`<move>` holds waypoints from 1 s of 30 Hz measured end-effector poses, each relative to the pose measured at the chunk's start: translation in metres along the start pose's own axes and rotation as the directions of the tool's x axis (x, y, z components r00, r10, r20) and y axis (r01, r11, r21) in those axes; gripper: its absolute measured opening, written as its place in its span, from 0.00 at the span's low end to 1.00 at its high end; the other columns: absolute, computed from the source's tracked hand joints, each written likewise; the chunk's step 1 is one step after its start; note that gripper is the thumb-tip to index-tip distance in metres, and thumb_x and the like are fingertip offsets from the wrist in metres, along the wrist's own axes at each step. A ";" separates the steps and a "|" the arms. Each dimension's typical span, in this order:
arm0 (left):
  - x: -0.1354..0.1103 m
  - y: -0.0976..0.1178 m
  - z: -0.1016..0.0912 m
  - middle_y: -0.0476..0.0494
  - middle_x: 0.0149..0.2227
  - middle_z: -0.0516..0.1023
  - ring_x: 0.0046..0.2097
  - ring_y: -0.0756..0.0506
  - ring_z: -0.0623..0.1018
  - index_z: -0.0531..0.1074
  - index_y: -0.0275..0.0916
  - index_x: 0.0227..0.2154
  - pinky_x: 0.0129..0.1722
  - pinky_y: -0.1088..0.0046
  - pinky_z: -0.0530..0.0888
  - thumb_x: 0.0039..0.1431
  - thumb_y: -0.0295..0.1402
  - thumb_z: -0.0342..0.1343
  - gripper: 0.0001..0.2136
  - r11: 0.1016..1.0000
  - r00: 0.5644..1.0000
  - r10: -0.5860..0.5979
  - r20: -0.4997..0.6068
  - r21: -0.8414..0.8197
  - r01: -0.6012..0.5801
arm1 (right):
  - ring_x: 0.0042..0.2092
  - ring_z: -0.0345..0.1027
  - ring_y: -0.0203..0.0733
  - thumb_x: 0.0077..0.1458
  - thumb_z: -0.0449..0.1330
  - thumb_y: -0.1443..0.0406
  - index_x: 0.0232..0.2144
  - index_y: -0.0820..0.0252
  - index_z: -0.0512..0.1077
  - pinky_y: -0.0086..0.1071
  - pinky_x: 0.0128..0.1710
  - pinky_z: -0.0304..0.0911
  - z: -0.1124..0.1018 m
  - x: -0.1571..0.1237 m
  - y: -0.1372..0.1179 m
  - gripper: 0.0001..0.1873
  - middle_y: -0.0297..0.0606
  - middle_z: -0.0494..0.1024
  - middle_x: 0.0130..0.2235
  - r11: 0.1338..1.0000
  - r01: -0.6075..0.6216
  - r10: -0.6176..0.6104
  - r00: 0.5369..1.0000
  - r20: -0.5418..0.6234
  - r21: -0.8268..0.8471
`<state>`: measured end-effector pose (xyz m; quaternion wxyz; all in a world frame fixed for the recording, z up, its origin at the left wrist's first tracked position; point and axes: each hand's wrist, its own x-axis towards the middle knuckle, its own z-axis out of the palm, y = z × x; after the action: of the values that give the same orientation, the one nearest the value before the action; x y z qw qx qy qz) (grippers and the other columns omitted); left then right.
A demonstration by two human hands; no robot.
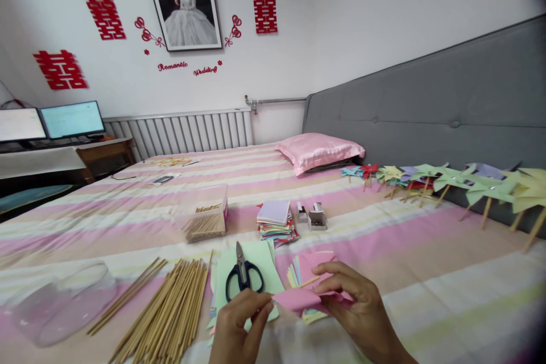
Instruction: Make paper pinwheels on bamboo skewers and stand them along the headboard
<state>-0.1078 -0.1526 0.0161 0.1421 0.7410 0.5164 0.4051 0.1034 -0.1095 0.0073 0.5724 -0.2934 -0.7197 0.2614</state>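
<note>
Between my two hands is a sheet of pink paper [295, 299], partly folded or curled. My left hand [239, 325] pinches its left corner between thumb and fingers. My right hand [360, 308] grips the paper's right side, and a thin wooden stick [309, 282] juts from by its fingers; whether it is held cannot be told. Under and behind the hands lies a fanned stack of coloured paper [294, 274], pink on top. Dark-handled scissors [243, 276] rest on pale green sheets [224, 264] just beyond my left hand.
Wooden sticks [170, 313] lie left, near a clear plastic container [63, 301]. Farther off are a clear box of toothpick-like sticks [205, 226], a stack of square papers [275, 215] and a small open box [317, 219]. Several paper pinwheels [447, 177] line the grey headboard [426, 102].
</note>
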 end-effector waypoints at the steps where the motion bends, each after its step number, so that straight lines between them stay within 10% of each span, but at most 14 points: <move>1: 0.000 -0.001 0.001 0.46 0.24 0.74 0.27 0.49 0.73 0.75 0.39 0.31 0.28 0.77 0.68 0.56 0.32 0.50 0.08 1.000 1.000 -0.006 -0.018 -0.010 0.006 | 0.36 0.72 0.39 0.48 0.60 0.71 0.26 0.56 0.73 0.23 0.29 0.69 0.000 0.000 0.000 0.05 0.40 0.74 0.36 1.000 0.011 -0.011 1.000 -0.005 -0.013; 30: 0.001 0.003 0.000 0.46 0.24 0.74 0.27 0.49 0.74 0.76 0.38 0.32 0.27 0.78 0.69 0.56 0.30 0.51 0.08 0.998 0.999 0.026 -0.038 0.061 -0.023 | 0.33 0.71 0.39 0.47 0.61 0.69 0.27 0.56 0.74 0.26 0.29 0.68 0.005 -0.002 0.003 0.03 0.39 0.73 0.33 0.994 0.073 -0.077 0.995 -0.055 -0.079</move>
<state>-0.1062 -0.1531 0.0182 0.1047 0.7434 0.5219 0.4051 0.0989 -0.1088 0.0024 0.5908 -0.2956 -0.7228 0.2030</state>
